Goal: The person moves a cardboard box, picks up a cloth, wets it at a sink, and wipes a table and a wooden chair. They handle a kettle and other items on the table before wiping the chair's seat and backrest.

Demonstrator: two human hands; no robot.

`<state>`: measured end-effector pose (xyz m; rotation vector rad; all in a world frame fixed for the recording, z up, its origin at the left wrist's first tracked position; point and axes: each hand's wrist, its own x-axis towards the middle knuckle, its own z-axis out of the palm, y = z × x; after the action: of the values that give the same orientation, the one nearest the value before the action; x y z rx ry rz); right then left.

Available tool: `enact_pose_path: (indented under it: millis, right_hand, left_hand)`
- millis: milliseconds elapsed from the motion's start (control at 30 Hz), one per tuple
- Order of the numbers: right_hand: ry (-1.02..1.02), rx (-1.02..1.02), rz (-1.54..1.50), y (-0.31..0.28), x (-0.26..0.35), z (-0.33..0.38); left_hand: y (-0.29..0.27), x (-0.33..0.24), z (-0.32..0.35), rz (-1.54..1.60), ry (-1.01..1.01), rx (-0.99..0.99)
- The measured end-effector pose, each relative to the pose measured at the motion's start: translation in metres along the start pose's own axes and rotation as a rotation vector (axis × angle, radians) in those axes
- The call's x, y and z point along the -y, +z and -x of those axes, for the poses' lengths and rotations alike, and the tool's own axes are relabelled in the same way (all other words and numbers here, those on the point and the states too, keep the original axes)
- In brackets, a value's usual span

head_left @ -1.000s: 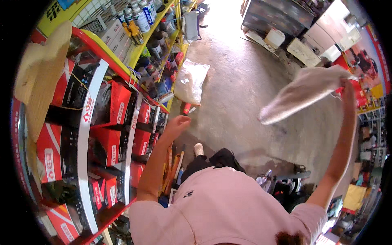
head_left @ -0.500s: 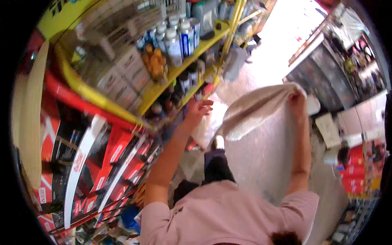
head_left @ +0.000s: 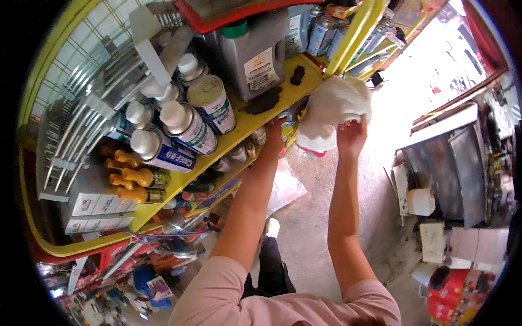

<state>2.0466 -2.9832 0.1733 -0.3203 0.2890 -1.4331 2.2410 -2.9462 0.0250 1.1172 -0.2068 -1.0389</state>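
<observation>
A bunched-up whitish cloth (head_left: 340, 103) hangs off the front of a yellow shelf, beside its upright post. My right hand (head_left: 352, 136) has its fingers closed on the lower part of this cloth. My left hand (head_left: 277, 133) is at the front edge of the yellow shelf (head_left: 247, 120), just left of the cloth; its fingers are partly hidden, so whether it grips anything does not show. Dark stains (head_left: 263, 102) mark the shelf top above my left hand. Behind them stands a big grey jug with a green cap (head_left: 254, 54).
White-capped cans (head_left: 187, 127) and orange-topped bottles (head_left: 142, 178) crowd the shelf's left part, near metal racks and white boxes (head_left: 98, 209). A red edge (head_left: 234, 20) overhangs the jug. Lower shelves hold more containers. Dark panels (head_left: 446, 168) and a white jug (head_left: 421, 202) stand across the floor.
The view has come closer to the shelf. The cloth, stretched out from my right hand before, is now bunched beside the shelf post. My left hand has gone to the shelf edge.
</observation>
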Motion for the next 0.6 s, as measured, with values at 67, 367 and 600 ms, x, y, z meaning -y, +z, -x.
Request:
enact_pose_path:
  millis: [67,367,600]
  right_hand:
    - [-0.047,0.026,0.181,-0.02,-0.019,-0.015]
    - [-0.496,0.229,0.27,0.041,0.122,0.11]
    - [-0.471,0.008,-0.052,0.03,0.066,0.012]
  left_hand:
    - [-0.001,0.005,0.0,0.085,0.022,0.009]
    - [-0.016,-0.009,0.041,0.071,0.023,0.143]
    - [-0.005,-0.012,0.081,0.121,0.044,0.173]
